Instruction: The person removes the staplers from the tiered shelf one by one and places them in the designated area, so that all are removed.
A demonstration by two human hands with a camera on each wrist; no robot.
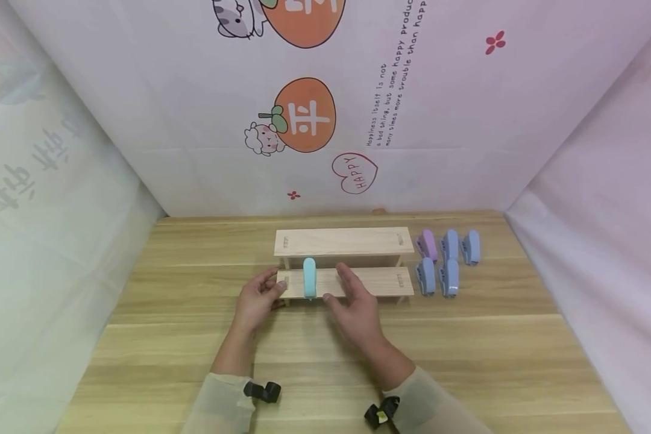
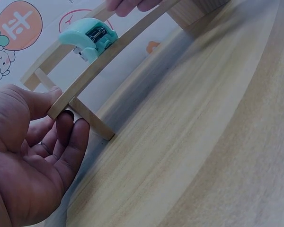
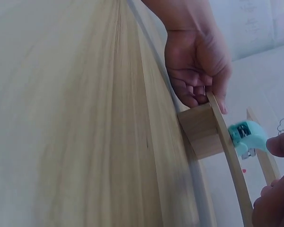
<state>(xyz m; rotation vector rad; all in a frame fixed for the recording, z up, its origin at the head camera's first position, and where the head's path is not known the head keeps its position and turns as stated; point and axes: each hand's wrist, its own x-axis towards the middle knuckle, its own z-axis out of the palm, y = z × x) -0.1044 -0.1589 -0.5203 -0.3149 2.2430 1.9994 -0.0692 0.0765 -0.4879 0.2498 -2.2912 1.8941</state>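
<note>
A turquoise stapler (image 1: 310,278) stands on the front wooden shelf (image 1: 366,282), left of its middle. My left hand (image 1: 255,303) grips the left end of that shelf, with the thumb on the top board and the fingers curled underneath, as the left wrist view shows. Just right of the stapler is my right hand (image 1: 356,308), its thumb and fingers spread apart over the shelf and holding nothing. In the right wrist view the right thumb (image 3: 280,144) comes close to the stapler's end.
Behind stands a second, similar wooden shelf (image 1: 342,242). To the right of the shelves, a purple stapler (image 1: 427,245) and several blue staplers (image 1: 450,277) are grouped in two rows on the wooden table (image 1: 325,367). A printed white cloth (image 1: 439,175) hangs at the back and sides.
</note>
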